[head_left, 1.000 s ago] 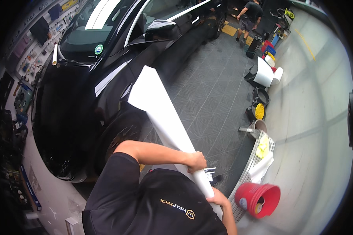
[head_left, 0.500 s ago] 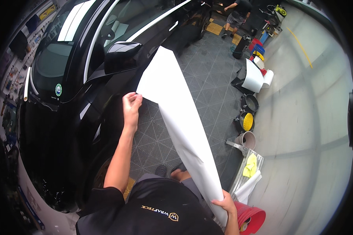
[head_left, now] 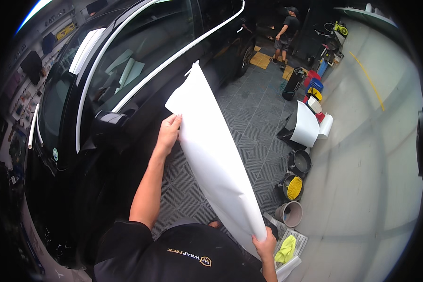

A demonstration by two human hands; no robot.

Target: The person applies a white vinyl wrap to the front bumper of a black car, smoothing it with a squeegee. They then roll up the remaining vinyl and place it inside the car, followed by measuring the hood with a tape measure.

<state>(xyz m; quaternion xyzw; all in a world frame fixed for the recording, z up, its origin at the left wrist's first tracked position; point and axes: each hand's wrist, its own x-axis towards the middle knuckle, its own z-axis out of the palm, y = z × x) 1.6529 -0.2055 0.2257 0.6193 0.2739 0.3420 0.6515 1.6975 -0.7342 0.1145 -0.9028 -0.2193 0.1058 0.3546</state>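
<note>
A long white sheet of film (head_left: 216,155) stretches diagonally in front of me, partly curled along its length. My left hand (head_left: 170,134) pinches its left edge near the far end, where a corner sticks out past the fingers. At the near end, lower right, my right hand (head_left: 265,243) is closed around the sheet, thumb on top. Beyond my left hand is the side of a black car (head_left: 141,113), with its door mirror (head_left: 113,121) close by. The sheet's far tip overlaps the lower door in this view; whether it touches cannot be made out.
Along the right wall stand a grey bucket (head_left: 290,214), black buckets (head_left: 300,162) and curled white sheets (head_left: 306,126). A yellow-green cloth (head_left: 285,250) lies on a metal platform (head_left: 300,244) by my right hand. Another person (head_left: 286,33) stands far off on the grey tiled floor (head_left: 239,105).
My left hand has shifted right along the sheet's edge, and the far end has folded narrower. The view has turned, bringing more car windows into sight. The distant person now stands more upright.
</note>
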